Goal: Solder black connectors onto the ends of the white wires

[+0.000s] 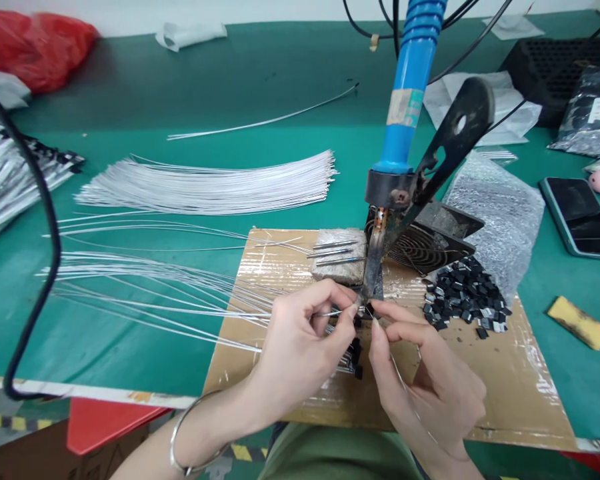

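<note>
Close under the tip of a blue-handled soldering iron (403,120), both my hands work with fingertips almost meeting. My left hand (305,333) pinches a thin white wire (334,313) between thumb and forefinger. My right hand (425,367) is closed in a pinch, and a thin silvery strand that looks like solder wire (400,377) runs from its fingers across the palm. A small black piece (369,309) shows between the two hands at the iron's tip; which fingers hold it is partly hidden. Beneath my left hand lie several wires with black ends (353,360).
Cardboard (505,387) covers the green table (180,87) here. Loose white wires (180,267) and a thick wire bundle (215,187) lie left. A bracket (460,127) holds the hot iron upright. Black pieces (465,297), a fan (420,240), a sponge (579,323) and a phone (583,217) lie right.
</note>
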